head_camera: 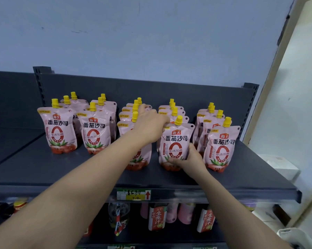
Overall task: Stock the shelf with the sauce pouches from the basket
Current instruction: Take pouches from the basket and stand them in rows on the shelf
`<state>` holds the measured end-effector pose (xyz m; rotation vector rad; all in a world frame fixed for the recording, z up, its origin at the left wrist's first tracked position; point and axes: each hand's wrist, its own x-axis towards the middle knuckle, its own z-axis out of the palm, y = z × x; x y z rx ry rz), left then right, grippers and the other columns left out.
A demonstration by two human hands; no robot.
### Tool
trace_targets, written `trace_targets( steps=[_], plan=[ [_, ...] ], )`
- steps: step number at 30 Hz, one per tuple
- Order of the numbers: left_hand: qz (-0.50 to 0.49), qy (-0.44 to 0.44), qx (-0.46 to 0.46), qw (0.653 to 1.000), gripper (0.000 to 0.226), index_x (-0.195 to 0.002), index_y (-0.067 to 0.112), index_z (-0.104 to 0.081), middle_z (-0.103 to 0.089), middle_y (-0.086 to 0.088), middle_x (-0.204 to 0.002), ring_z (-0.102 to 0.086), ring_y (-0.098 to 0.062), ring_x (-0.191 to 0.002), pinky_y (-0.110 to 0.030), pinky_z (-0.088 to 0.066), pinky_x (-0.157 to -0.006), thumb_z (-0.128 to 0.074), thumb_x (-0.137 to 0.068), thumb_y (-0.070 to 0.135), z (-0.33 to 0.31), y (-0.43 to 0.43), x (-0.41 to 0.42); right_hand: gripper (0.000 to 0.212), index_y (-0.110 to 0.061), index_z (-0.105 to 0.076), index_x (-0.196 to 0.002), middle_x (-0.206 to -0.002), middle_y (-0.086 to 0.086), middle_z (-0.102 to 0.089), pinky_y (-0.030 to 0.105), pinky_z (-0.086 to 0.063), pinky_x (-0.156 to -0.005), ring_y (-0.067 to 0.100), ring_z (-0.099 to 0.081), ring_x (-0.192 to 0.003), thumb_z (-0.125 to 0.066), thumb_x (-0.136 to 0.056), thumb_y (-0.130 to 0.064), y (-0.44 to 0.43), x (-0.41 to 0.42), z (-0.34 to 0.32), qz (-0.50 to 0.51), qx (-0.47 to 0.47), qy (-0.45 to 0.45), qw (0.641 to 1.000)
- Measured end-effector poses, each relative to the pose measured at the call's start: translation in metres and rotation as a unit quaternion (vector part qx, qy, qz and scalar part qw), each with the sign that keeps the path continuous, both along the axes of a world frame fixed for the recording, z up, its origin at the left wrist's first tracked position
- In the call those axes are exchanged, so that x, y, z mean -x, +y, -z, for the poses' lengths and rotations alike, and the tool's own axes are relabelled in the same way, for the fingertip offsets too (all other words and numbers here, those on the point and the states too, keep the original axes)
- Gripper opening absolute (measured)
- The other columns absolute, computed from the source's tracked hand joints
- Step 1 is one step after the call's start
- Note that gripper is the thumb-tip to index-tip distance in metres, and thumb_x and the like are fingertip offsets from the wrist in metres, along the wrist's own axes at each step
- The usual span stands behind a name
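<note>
Five front-to-back rows of pink sauce pouches are standing on the dark shelf (61, 173). A person is holding one pouch (176, 141) at the front of the fourth row, just toward three o'clock from the picture's centre. The left hand (149, 124) is gripping the pouch's top corner at its eleven o'clock, fingers curled over the edge. The right hand (188, 159) is clasping the bottom at five o'clock, fingers wrapped round the lower edge. This two-handed hold is probably steadying the soft pack while its base is settling in line. Its long axis is running vertically, the yellow cap (178, 120) pointing to twelve o'clock and the printed face turning outward like its neighbours, likely for shoppers. No basket is showing clearly.
</note>
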<state>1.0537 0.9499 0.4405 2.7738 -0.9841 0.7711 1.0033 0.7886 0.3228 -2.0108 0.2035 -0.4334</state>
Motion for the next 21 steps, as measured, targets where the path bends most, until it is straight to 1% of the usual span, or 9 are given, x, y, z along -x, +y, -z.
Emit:
trace_targets(
  steps=[2, 4, 6, 8, 10, 14, 17, 19, 21],
  plan=[
    [0.001, 0.004, 0.007, 1.0, 0.018, -0.077, 0.025, -0.049, -0.054, 0.002, -0.077, -0.052, -0.026, -0.1, -0.043, -0.012, -0.104, -0.048, -0.089, 0.011, 0.002, 0.002, 0.0, 0.064, -0.025, -0.048, -0.114, -0.107, -0.01, -0.062, 0.024, -0.052, -0.072, 0.009, -0.059, -0.097, -0.088, -0.064, -0.028, -0.002, 0.001, -0.001, -0.008, -0.015, 0.001, 1.0],
    [0.007, -0.005, 0.011, 1.0, 0.015, -0.081, 0.025, -0.052, -0.06, 0.002, -0.084, -0.051, -0.026, -0.103, -0.044, -0.012, -0.103, -0.05, -0.088, 0.012, 0.003, 0.003, 0.001, 0.064, -0.021, -0.05, -0.117, -0.112, -0.005, -0.065, 0.034, -0.056, -0.083, 0.014, -0.062, -0.102, -0.087, -0.065, -0.025, -0.004, 0.001, -0.002, -0.021, -0.037, 0.003, 0.999],
    [0.018, -0.032, 0.013, 0.999, 0.013, -0.095, 0.023, -0.062, -0.065, 0.004, -0.095, -0.05, -0.024, -0.109, -0.043, -0.009, -0.102, -0.052, -0.09, 0.016, 0.006, 0.004, 0.001, 0.063, -0.02, -0.051, -0.118, -0.114, -0.003, -0.065, 0.039, -0.055, -0.089, 0.016, -0.062, -0.105, -0.087, -0.066, -0.021, -0.005, 0.001, -0.004, -0.029, -0.043, 0.009, 0.999],
    [0.028, -0.05, 0.026, 0.998, 0.023, -0.112, 0.025, -0.064, -0.066, 0.005, -0.106, -0.047, -0.022, -0.117, -0.042, -0.006, -0.105, -0.055, -0.091, 0.02, 0.008, 0.007, 0.0, 0.061, -0.021, -0.051, -0.117, -0.114, -0.003, -0.065, 0.038, -0.055, -0.089, 0.016, -0.062, -0.105, -0.086, -0.067, -0.018, -0.006, 0.002, -0.005, -0.034, -0.042, 0.013, 0.998],
    [0.036, -0.067, 0.05, 0.996, 0.03, -0.119, 0.027, -0.063, -0.064, 0.006, -0.112, -0.044, -0.021, -0.123, -0.043, -0.007, -0.107, -0.056, -0.091, 0.022, 0.01, 0.013, 0.002, 0.058, -0.021, -0.052, -0.116, -0.113, -0.003, -0.066, 0.037, -0.055, -0.088, 0.017, -0.062, -0.105, -0.086, -0.068, -0.016, -0.007, 0.003, -0.004, -0.035, -0.05, 0.01, 0.998],
    [0.059, -0.107, 0.084, 0.989, 0.028, -0.118, 0.024, -0.064, -0.064, 0.005, -0.113, -0.046, -0.021, -0.122, -0.042, -0.011, -0.106, -0.054, -0.092, 0.02, 0.018, 0.022, 0.01, 0.054, -0.018, -0.053, -0.115, -0.116, 0.002, -0.066, 0.041, -0.054, -0.091, 0.021, -0.062, -0.107, -0.083, -0.071, -0.012, -0.007, 0.004, -0.002, -0.034, -0.057, 0.001, 0.998],
    [0.066, -0.126, 0.099, 0.985, 0.032, -0.118, 0.022, -0.065, -0.063, 0.002, -0.117, -0.048, -0.023, -0.121, -0.041, -0.015, -0.102, -0.06, -0.087, 0.016, 0.024, 0.03, 0.015, 0.052, -0.02, -0.052, -0.114, -0.117, 0.002, -0.065, 0.036, -0.054, -0.087, 0.02, -0.061, -0.107, -0.082, -0.072, -0.011, -0.006, 0.002, -0.002, -0.034, -0.047, 0.001, 0.998],
    [0.049, -0.15, 0.127, 0.979, 0.04, -0.121, 0.023, -0.062, -0.059, -0.003, -0.124, -0.046, -0.025, -0.123, -0.043, -0.02, -0.101, -0.066, -0.081, 0.014, 0.028, 0.037, 0.017, 0.054, -0.019, -0.053, -0.117, -0.118, 0.002, -0.065, 0.037, -0.053, -0.089, 0.021, -0.061, -0.108, -0.082, -0.073, -0.01, -0.006, 0.001, -0.001, -0.035, -0.046, 0.005, 0.998],
    [0.016, -0.164, 0.169, 0.972, 0.057, -0.129, 0.024, -0.052, -0.049, -0.007, -0.135, -0.037, -0.026, -0.128, -0.046, -0.023, -0.101, -0.072, -0.076, 0.019, 0.034, 0.046, 0.017, 0.056, -0.018, -0.053, -0.12, -0.119, 0.002, -0.065, 0.039, -0.053, -0.092, 0.022, -0.061, -0.109, -0.081, -0.073, -0.009, -0.007, 0.0, -0.001, -0.035, -0.051, 0.009, 0.998]
  ],
)
